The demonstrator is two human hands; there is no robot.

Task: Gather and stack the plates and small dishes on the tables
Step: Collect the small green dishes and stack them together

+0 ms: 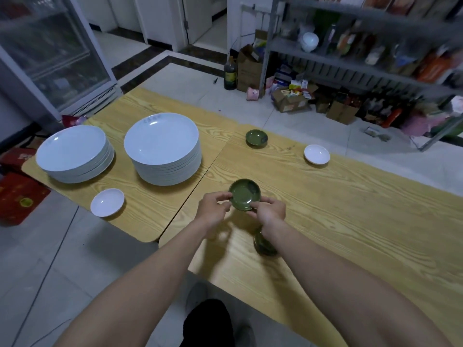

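Observation:
Both hands hold a small green dish point(244, 194) above the right table. My left hand point(213, 210) pinches its left rim and my right hand point(270, 212) pinches its right rim. Below my right wrist a short stack of green dishes point(263, 244) stands on the table, partly hidden. Another green dish point(256, 138) and a small white dish point(317, 154) lie farther back. On the left table stand two stacks of large white plates point(72, 154) point(162, 149) and a small white dish point(107, 202).
Two wooden tables point(350, 221) point(140, 106) stand side by side with a narrow gap. Beyond them: a glass-door fridge point(50, 58) at left, a metal shelf point(363, 46) with goods, boxes and a dark bottle point(230, 73) on the tiled floor. Red boxes point(17, 194) sit at far left.

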